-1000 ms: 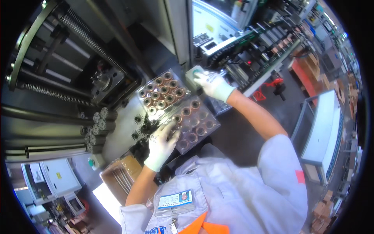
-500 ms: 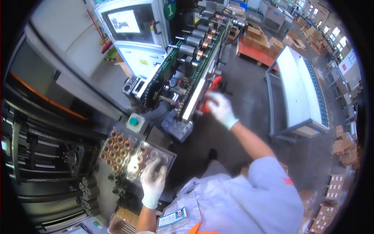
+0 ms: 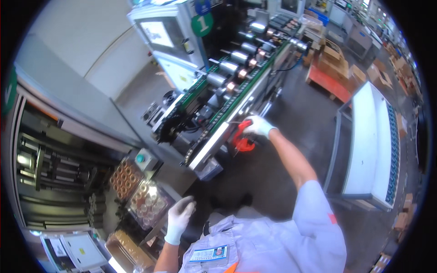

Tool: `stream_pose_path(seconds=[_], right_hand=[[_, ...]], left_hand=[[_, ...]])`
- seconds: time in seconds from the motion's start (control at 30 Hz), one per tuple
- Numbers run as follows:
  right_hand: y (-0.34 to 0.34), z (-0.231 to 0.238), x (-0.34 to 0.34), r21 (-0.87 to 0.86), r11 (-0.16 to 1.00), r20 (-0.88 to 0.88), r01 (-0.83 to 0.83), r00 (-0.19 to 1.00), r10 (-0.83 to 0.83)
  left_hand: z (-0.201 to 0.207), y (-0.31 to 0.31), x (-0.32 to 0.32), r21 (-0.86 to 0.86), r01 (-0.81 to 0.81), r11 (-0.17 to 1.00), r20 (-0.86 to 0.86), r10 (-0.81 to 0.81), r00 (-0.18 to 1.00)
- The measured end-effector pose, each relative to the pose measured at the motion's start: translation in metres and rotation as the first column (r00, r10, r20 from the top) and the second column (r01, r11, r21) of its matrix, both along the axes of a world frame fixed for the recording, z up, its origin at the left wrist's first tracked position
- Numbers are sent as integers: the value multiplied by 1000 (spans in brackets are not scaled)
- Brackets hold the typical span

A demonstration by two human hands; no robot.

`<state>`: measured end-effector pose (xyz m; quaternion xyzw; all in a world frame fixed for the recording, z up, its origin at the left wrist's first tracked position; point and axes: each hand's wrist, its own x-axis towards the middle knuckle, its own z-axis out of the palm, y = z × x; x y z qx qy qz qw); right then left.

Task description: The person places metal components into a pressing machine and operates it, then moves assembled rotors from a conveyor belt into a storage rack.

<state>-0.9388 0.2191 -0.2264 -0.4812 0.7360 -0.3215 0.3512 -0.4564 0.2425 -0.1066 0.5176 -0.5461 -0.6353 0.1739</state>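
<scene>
My right hand (image 3: 260, 126), in a white glove, closes on a red tool (image 3: 242, 142) beside the near end of a conveyor (image 3: 214, 145). The tool's exact kind is unclear. My left hand (image 3: 179, 219), also gloved, hovers in front of my body with bent fingers and a gap at the thumb. Its fingertips look grey, and I see nothing held in it. Left of that hand lies a clear plastic tray (image 3: 148, 202) of round metal parts. Behind it sits another tray with copper-coloured rings (image 3: 125, 179).
Metal cylinders with copper ends (image 3: 229, 68) line the conveyor. A green button box (image 3: 141, 159) stands by the trays. An open machine (image 3: 54, 168) is at the left, a white rack (image 3: 364, 154) at the right. Cartons (image 3: 334, 59) sit on a red pallet (image 3: 325, 82).
My left hand has drawn away from the tray. My right hand has closed on the red tool. The whole view has shifted, with the conveyor now further right at its far end.
</scene>
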Motion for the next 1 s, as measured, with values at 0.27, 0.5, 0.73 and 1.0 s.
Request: stream_pose_path(seconds=[0.27, 0.5, 0.73, 1.0], right_hand=[[7, 10, -15, 2, 990, 58, -138, 989, 138], [74, 31, -54, -61, 996, -50, -67, 997, 64], [201, -44, -208, 94, 978, 28, 186, 982, -189], [275, -80, -378, 120, 894, 344, 431, 827, -445]], left_hand=[[-22, 9, -137, 62, 297, 953, -164, -284, 945], [-38, -6, -282, 122, 502, 856, -306, -449, 839], [-48, 13, -443, -15, 706, 708, -200, -694, 692], [-60, 63, -670, 15, 733, 680, -287, -700, 654]])
